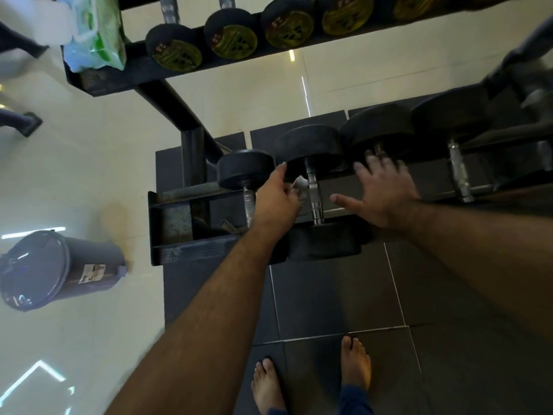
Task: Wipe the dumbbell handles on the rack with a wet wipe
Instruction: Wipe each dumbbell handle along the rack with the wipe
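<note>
The person stands barefoot on dark floor tiles, facing the lower tier of a black steel dumbbell rack (167, 253). The left hand (276, 199) reaches between two dumbbells and pinches a crumpled white wet wipe (300, 187) in its curled fingers, with the wipe just beside the upper part of the knurled chrome handle (314, 199) of the second black rubber-headed dumbbell (311, 148) from the rack's left end. Whether the wipe actually touches that handle cannot be told. To the left of this hand sits a smaller black dumbbell (245, 167), its own chrome handle partly hidden behind the wrist. The right hand (381, 190) is released, with fingers spread and straight; it hovers over the rack rail to the right of the chrome handle, and its fingertips lie near the head of the third black dumbbell (377, 130). It grasps nothing. On the upper tier, a green and white pack of wet wipes (95, 31) rests at the left end, beside a row of black dumbbells with yellow end plates (176, 55). A dark grey round lidded bin (45, 271) stands on the pale floor to the left of the rack.
</note>
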Demonstrator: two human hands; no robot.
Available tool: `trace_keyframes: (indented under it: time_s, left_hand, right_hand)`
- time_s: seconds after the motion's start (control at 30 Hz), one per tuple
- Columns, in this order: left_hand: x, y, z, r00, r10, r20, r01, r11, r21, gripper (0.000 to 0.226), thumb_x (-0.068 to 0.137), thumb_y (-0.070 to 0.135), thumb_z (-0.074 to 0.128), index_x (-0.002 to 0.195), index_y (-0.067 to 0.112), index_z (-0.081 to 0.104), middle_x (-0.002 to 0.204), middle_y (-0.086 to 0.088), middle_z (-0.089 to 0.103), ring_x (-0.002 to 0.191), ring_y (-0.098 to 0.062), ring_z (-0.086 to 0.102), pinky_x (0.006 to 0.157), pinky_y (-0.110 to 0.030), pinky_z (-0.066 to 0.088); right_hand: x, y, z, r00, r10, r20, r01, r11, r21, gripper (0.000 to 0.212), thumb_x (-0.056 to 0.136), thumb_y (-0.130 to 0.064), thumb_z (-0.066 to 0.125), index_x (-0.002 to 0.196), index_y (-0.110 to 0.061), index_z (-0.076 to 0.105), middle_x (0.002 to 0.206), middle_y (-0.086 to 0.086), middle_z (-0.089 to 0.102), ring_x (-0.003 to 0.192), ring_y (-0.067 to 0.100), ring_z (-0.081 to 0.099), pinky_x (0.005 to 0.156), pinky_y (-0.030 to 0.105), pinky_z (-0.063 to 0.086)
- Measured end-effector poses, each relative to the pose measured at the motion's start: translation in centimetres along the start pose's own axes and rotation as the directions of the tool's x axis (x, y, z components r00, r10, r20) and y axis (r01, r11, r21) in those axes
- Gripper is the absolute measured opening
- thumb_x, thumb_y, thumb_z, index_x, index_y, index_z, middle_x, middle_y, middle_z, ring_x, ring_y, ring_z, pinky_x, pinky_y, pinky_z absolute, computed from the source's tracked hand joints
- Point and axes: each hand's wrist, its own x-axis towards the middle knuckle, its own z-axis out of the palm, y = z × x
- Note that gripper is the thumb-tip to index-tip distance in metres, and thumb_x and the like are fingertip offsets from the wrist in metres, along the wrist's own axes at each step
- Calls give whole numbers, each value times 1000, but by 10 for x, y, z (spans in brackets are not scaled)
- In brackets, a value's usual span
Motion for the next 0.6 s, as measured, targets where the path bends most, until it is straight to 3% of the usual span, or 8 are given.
trace_keyframes:
  time_s: [0.13,0.2,0.3,0.4,0.47,0.53,0.6]
  left_hand:
    - [5,11,22,997,-8,-82,12,998,57,49,97,13,66,145,15,61,131,-4,72,120,-15,68,108,-34,54]
    - [4,12,30,991,-41,-129,47,998,46,42,93,7,65,133,18,72,122,1,76,114,-11,70,105,-34,56]
    - [3,12,36,968,-78,-240,90,995,36,38,90,10,65,122,24,78,109,8,79,101,-5,72,96,-34,60]
    - [4,18,38,942,-63,-328,100,990,98,34,94,17,64,124,28,75,111,8,78,102,-9,72,95,-31,59]
    - [12,20,40,955,54,-292,23,967,255,29,96,19,62,119,29,76,106,6,79,97,-14,73,89,-32,60]
    - [21,22,44,968,186,-166,-95,891,443,22,99,21,61,109,31,78,99,4,78,91,-20,73,79,-34,58]
    - [30,20,50,965,261,-13,-206,792,574,25,101,24,61,114,36,78,106,1,75,96,-24,70,79,-37,54]
  right_hand:
    - [-1,33,12,979,83,188,-113,982,152,152,47,-117,6,172,-30,1,179,4,-17,166,35,-5,128,63,24]
    - [2,36,17,975,61,214,-108,970,218,152,47,-119,15,172,-34,-3,177,-3,-26,166,33,-3,126,62,28]
    - [1,35,18,987,27,156,-57,979,197,145,55,-116,24,172,-34,-4,177,-3,-26,166,32,3,127,63,26]
    - [-3,34,19,997,28,69,-38,989,146,143,58,-113,27,172,-32,-1,179,0,-21,166,33,3,127,63,26]
    - [-6,32,19,1000,25,16,-27,991,135,141,59,-111,27,173,-30,6,180,2,-13,166,33,6,126,60,30]
    - [-8,30,19,999,30,-27,-26,990,138,138,62,-109,30,172,-28,13,181,4,-2,165,33,13,124,57,34]
    - [-8,29,19,998,39,-51,-30,988,151,135,64,-107,35,171,-27,19,180,5,8,163,34,19,121,55,38]
